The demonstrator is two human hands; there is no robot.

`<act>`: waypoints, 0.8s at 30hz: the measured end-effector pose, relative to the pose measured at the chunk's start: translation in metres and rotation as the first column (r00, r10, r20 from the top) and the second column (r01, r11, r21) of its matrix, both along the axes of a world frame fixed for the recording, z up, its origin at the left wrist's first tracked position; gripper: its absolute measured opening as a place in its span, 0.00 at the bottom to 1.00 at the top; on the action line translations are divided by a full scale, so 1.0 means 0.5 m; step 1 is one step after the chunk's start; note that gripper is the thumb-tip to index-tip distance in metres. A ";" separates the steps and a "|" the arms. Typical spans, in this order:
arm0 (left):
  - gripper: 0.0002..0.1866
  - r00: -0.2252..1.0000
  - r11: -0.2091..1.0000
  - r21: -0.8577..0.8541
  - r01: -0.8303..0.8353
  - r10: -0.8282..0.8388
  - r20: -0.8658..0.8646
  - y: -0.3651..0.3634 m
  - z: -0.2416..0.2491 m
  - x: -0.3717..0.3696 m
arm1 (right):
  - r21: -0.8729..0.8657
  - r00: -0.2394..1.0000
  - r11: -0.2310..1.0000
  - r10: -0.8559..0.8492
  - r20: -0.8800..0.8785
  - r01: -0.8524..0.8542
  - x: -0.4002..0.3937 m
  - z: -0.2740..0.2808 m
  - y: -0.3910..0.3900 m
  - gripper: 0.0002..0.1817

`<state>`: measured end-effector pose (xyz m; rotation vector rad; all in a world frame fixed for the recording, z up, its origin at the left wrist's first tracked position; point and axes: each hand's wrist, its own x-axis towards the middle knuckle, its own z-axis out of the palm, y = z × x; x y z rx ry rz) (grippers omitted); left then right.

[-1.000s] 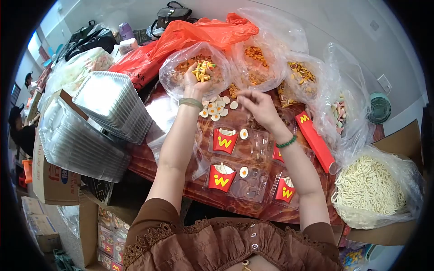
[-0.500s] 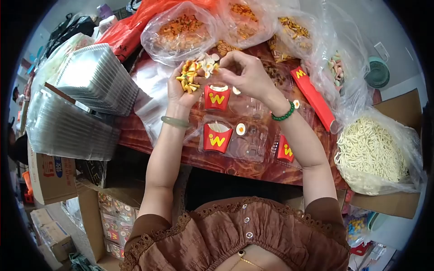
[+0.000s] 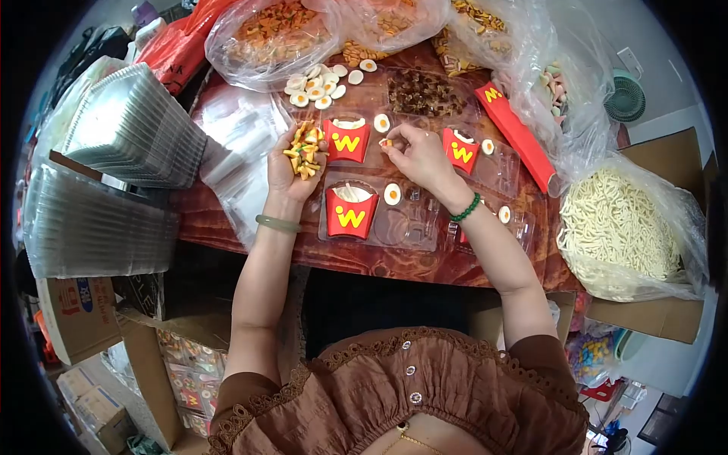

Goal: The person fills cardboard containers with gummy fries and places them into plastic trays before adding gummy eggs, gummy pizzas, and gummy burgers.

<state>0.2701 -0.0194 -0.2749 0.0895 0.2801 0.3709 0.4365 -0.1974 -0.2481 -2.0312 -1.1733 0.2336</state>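
Observation:
My left hand (image 3: 287, 171) is cupped palm up, closed around a heap of small yellow-and-red pieces (image 3: 305, 152). My right hand (image 3: 418, 158) pinches one small red-and-yellow piece (image 3: 386, 142) between thumb and fingertips, above a clear plastic tray. Just left of that piece, a red fries box (image 3: 346, 141) with a yellow logo sits in the tray, and a fried-egg piece (image 3: 381, 123) lies above it. Nearer me, another clear tray (image 3: 417, 231) holds a red fries box (image 3: 351, 212) and a fried-egg piece (image 3: 392, 194). My right forearm partly covers a tray on the right.
Loose fried-egg pieces (image 3: 318, 82) and dark brown pieces (image 3: 425, 94) lie at the back. Several filled plastic bags (image 3: 273, 38) line the far edge. Stacked clear trays (image 3: 125, 125) stand left; a bag of cream-coloured strands (image 3: 618, 224) and a long red carton (image 3: 517, 138) are right.
My right hand has moved from beside my left hand, rightward and down to over the tray, with a small piece in its fingertips. The left hand keeps its heap. The view has shifted slightly.

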 end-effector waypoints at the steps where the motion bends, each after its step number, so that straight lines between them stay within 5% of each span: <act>1: 0.13 1.000 1.000 0.014 -0.004 0.004 -0.007 0.000 -0.001 0.001 | -0.001 0.999 1.000 0.022 0.046 -0.022 0.005 -0.011 0.001 0.11; 10: 0.13 1.000 0.998 0.067 0.004 -0.004 -0.005 0.002 -0.003 0.000 | -0.092 0.996 0.992 -0.086 0.020 0.087 0.004 0.000 0.029 0.12; 15: 0.13 1.000 0.995 0.101 -0.004 0.004 0.000 -0.003 0.005 0.001 | 0.186 0.948 0.973 0.182 -0.260 -0.135 -0.025 0.058 0.071 0.14; 19: 0.13 0.999 0.980 0.199 -0.015 0.023 -0.036 -0.012 0.020 0.003 | 0.144 0.849 0.959 0.283 -0.445 -0.244 -0.058 0.080 0.120 0.11; 20: 0.13 0.999 0.980 0.199 -0.019 0.026 -0.035 -0.012 0.018 0.004 | 0.144 0.849 0.958 0.286 -0.445 -0.248 -0.061 0.084 0.124 0.11; 22: 0.13 0.995 0.974 0.222 -0.049 0.067 -0.073 -0.011 0.015 0.002 | 0.199 0.931 0.920 0.358 -0.074 -0.338 -0.067 0.089 0.131 0.11; 24: 0.13 0.993 0.973 0.226 -0.039 0.063 -0.100 -0.013 0.014 0.001 | 0.117 0.929 0.922 0.370 0.015 -0.369 -0.066 0.094 0.135 0.11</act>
